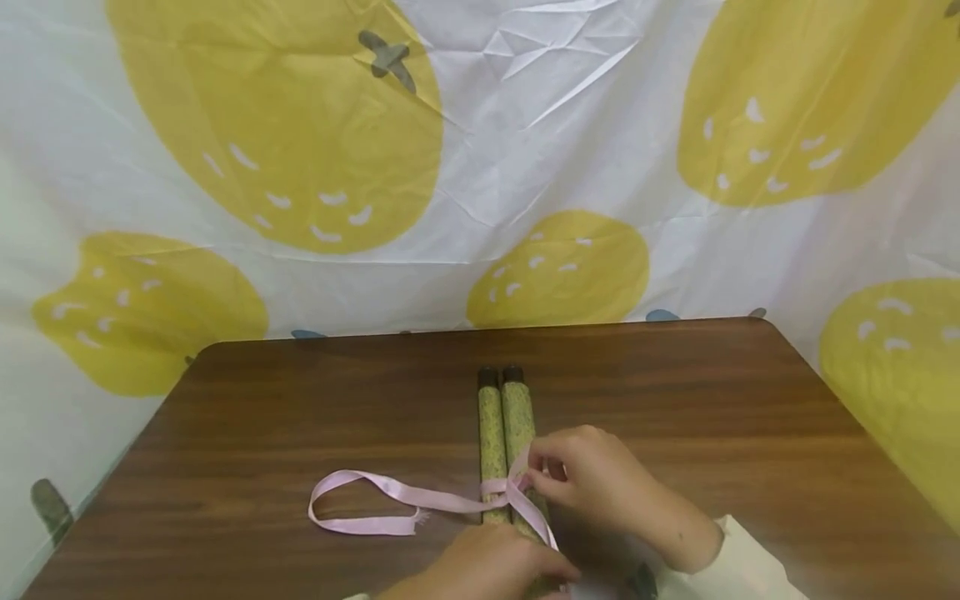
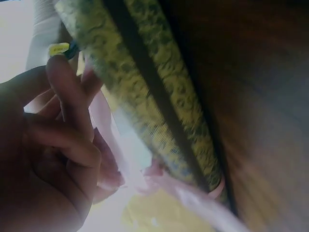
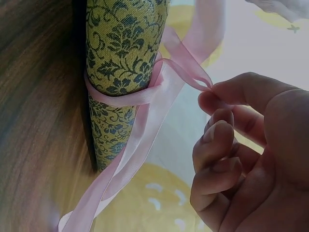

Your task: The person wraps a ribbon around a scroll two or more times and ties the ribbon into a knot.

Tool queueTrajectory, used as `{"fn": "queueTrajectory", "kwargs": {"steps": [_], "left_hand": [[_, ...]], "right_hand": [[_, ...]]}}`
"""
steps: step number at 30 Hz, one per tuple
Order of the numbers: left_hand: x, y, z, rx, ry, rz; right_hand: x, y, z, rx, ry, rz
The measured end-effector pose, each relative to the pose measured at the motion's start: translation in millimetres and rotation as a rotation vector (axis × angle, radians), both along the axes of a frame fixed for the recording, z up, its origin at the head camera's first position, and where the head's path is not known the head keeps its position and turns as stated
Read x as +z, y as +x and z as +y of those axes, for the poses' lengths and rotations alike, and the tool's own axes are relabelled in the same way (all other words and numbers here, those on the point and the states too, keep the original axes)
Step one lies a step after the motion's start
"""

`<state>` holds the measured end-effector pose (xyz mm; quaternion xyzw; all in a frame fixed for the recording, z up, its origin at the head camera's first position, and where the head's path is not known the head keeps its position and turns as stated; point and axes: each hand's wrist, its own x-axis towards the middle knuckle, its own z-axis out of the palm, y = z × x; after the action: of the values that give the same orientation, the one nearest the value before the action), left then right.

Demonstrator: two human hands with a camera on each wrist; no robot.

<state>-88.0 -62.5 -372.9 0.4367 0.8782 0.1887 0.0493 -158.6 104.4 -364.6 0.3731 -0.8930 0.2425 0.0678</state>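
Two rolled scrolls [image 1: 491, 433], covered in yellow-green patterned cloth with black end knobs, lie side by side on the table. A pink ribbon [image 1: 450, 500] wraps round them, crossing at its middle. My right hand [image 1: 600, 479] pinches a small loop of it between thumb and forefinger, beside the scrolls; the right wrist view shows the pinched loop [image 3: 193, 79] closely. Lower down, my left hand [image 1: 487, 562] lies across the near part of the scrolls, hiding it. In the left wrist view its curled fingers [image 2: 72, 92] hold another length of ribbon [image 2: 104, 116].
The brown wooden table [image 1: 315, 417] has rounded back corners. To the left, the ribbon's frayed tail [image 1: 375, 525] curls over the tabletop. Behind the table hangs a white cloth [image 1: 465, 150] printed with yellow lemons.
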Motion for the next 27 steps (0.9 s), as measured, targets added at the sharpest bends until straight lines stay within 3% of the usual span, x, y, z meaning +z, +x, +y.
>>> {"fn": "queueTrajectory", "kwargs": {"steps": [4,10,17,21,24,27], "left_hand": [[-6.7,-1.7,5,-0.003,-0.032,-0.055],[-12.9,-3.9,7,-0.042,-0.064,-0.034],[-12.0,-3.4,2,-0.066,-0.023,-0.060],[-7.2,-3.3,-3,-0.052,0.070,-0.052],[-4.2,-4.2,-9,0.021,0.160,-0.052],[-0.8,-7.0,-15,0.193,0.202,-0.021]], "right_hand": [[0.0,0.1,-1,0.014,0.007,-0.006],[-0.3,1.3,-1,0.020,0.013,-0.015],[-1.0,2.1,-1,0.014,0.017,-0.005],[-0.4,2.1,-1,0.029,-0.007,-0.022],[0.5,1.5,-1,0.030,-0.014,-0.029],[0.5,1.2,-1,0.026,-0.008,-0.037]]}}
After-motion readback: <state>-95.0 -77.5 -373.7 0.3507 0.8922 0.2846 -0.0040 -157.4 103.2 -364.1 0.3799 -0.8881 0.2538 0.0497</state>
